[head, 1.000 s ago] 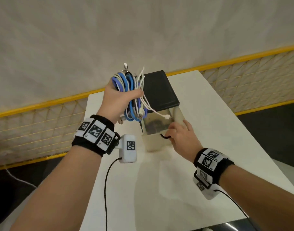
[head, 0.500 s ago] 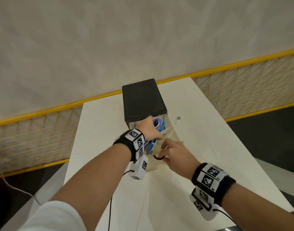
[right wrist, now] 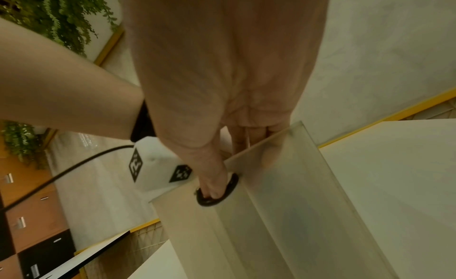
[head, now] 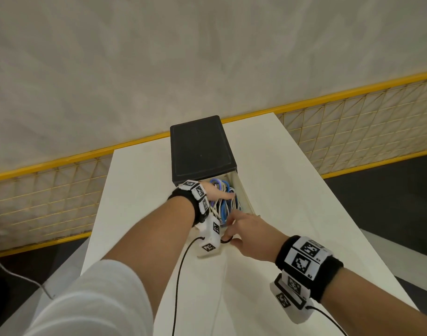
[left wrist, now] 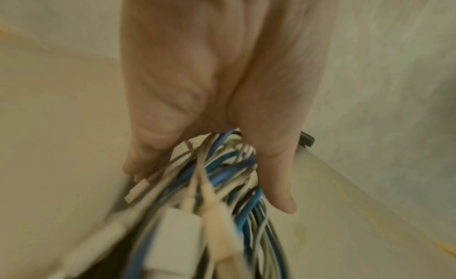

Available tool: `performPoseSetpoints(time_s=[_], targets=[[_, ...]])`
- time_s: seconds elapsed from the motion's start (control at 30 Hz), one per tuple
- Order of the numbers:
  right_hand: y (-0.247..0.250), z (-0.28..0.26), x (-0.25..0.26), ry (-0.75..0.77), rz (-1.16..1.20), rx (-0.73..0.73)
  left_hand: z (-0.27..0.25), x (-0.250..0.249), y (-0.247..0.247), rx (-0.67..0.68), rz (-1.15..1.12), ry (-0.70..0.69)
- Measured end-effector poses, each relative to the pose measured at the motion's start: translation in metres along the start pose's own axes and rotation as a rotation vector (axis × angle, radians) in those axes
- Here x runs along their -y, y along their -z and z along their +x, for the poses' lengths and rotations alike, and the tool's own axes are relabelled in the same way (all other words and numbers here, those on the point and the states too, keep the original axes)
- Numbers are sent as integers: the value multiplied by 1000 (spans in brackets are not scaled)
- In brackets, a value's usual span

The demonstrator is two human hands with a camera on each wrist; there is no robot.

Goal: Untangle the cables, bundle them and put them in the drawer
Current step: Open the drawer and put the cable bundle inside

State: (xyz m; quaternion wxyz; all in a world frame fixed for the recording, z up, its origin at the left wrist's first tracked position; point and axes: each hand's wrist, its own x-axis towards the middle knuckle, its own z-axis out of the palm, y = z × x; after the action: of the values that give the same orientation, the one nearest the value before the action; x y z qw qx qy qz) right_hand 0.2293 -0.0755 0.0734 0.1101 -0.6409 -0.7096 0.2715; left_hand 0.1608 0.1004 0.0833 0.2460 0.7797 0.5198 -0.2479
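Note:
The bundle of blue and white cables [head: 222, 202] lies inside the open translucent drawer [head: 246, 198] of a black-topped drawer unit [head: 201, 149]. My left hand [head: 221, 195] reaches into the drawer and grips the bundle. In the left wrist view the thumb and fingers of the left hand [left wrist: 207, 185] flank the cables [left wrist: 229, 177]. My right hand [head: 232, 230] holds the drawer front, with its thumb hooked in the black ring handle [right wrist: 218, 193] and its fingers [right wrist: 256, 138] over the top rim of the drawer front [right wrist: 291, 215].
The drawer unit stands at the far middle of a white table [head: 292, 214]. Behind the table runs a yellow-framed mesh railing [head: 353, 122]. Black sensor cords [head: 181, 275] trail from both wrist cameras across the table's near part.
My left hand has come down from above the unit and carried the cable bundle into the open drawer. The right hand has stayed on the drawer's handle.

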Motion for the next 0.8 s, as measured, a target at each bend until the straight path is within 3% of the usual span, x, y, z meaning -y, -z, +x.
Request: performPoseSetpoints(time_s=[0.17, 0.3, 0.37, 0.43, 0.5, 0.6, 0.67, 0.8], targets=[[2, 0, -2, 18, 8, 5, 6, 22, 8, 93, -440, 67], [5, 2, -7, 38, 20, -51, -11, 31, 19, 279, -764, 111], [6, 4, -7, 50, -5, -76, -20, 35, 28, 178, -661, 39], [7, 7, -5, 60, -32, -74, -27, 38, 33, -133, -319, -35], [9, 9, -2, 69, -55, -53, -35, 37, 31, -307, 15, -90], [11, 10, -1, 81, -72, -37, -35, 22, 11, -119, 176, -194], [12, 10, 0, 82, -68, -31, -38, 15, 0, 17, 124, -144], [17, 10, 1, 80, -67, -41, -35, 17, 3, -36, -22, -109]])
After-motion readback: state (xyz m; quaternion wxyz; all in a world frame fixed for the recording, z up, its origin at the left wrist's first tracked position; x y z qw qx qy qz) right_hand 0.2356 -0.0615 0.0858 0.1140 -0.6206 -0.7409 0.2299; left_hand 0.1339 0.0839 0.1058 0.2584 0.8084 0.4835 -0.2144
